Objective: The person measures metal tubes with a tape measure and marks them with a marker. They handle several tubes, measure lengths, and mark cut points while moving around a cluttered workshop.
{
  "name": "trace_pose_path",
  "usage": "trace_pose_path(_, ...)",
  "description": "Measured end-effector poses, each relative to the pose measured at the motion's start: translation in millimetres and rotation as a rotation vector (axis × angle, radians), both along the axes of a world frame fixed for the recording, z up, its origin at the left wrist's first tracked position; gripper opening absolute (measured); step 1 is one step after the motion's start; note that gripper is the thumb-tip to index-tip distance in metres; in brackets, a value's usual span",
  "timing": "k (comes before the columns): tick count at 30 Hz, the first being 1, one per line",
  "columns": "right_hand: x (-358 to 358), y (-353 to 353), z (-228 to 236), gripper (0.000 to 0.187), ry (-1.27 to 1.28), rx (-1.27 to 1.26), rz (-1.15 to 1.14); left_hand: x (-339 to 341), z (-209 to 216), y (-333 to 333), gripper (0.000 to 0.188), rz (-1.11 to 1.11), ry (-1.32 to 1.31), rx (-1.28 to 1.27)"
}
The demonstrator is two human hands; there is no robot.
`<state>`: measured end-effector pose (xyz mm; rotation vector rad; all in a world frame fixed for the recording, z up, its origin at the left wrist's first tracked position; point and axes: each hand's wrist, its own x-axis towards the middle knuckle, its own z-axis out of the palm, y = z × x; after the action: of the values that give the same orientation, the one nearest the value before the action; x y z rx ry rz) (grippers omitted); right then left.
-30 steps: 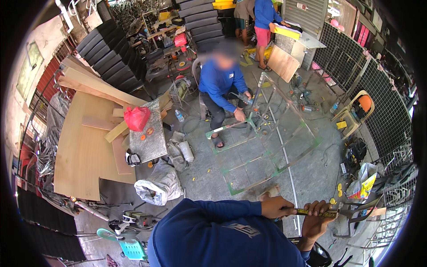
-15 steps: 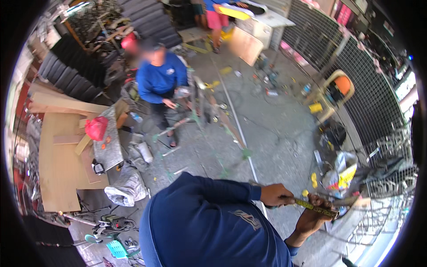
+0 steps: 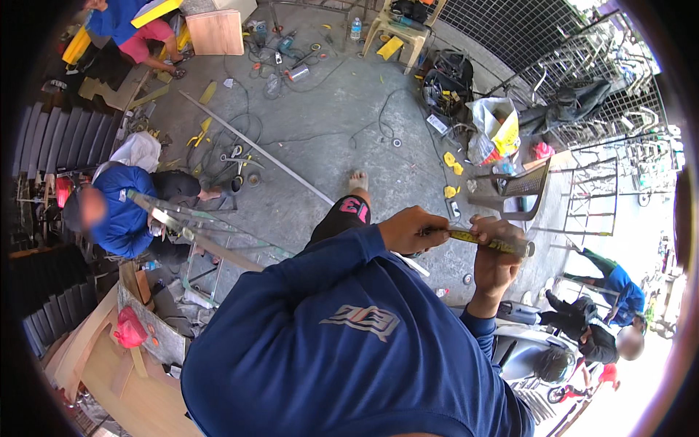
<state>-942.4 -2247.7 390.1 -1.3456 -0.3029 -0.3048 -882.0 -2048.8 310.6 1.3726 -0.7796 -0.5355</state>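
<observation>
A yellow tape measure with dark markings stretches between my two hands, in front of my chest and to the right. My left hand is closed, pinching one end of the yellow strip between thumb and fingers. Around the other end, my right hand curls its fingers, with the strip lying across them. The tape's case is not clearly visible. Both forearms are in dark blue sleeves, and my bare foot shows on the floor beyond.
A long pale metal bar lies across the grey floor. To the left, a person in blue sits beside a metal frame. Ahead are a plastic chair, tools and cables; rightward, a white-yellow sack, a dark chair and a motorcycle.
My view has swung to the right, so the seated person now appears farther left. The street side with a motorcycle and people has come into view. Both hands still hold the tape measure.
</observation>
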Motion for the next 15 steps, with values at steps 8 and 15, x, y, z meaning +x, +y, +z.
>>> trace_pose_path(8, 200.2, 26.3, -27.6, 0.058, 0.094, 0.195, -0.081, 199.3, -54.1, 5.0, 0.033, 0.083, -0.061, -0.071)
trace_pose_path(15, 429.9, 80.7, -55.1, 0.029, 0.127, 0.027, 0.027, 433.2, -201.3, 246.8, 0.028, 1.196, 0.092, 0.308)
